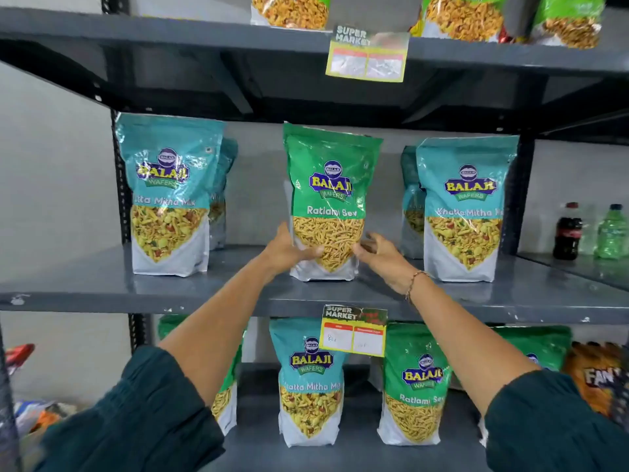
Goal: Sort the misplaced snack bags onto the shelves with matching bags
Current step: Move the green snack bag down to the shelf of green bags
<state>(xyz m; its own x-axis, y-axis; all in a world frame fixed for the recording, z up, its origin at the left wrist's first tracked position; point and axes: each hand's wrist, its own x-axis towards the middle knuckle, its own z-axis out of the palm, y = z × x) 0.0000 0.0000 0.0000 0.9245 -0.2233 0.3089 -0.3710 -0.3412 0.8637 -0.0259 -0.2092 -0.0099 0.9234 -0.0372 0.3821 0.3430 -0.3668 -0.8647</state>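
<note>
A green Ratlami Sev bag stands upright in the middle of the middle shelf, between teal Khatta Mitha Mix bags on the left and on the right. My left hand grips its lower left side. My right hand touches its lower right edge with fingers curled. On the lower shelf a teal Khatta Mitha Mix bag stands among green Ratlami Sev bags.
Price tags hang from the shelf edges. The top shelf holds green bags of mix. A cola bottle and a green bottle stand on a side shelf at right. An orange bag sits at lower right.
</note>
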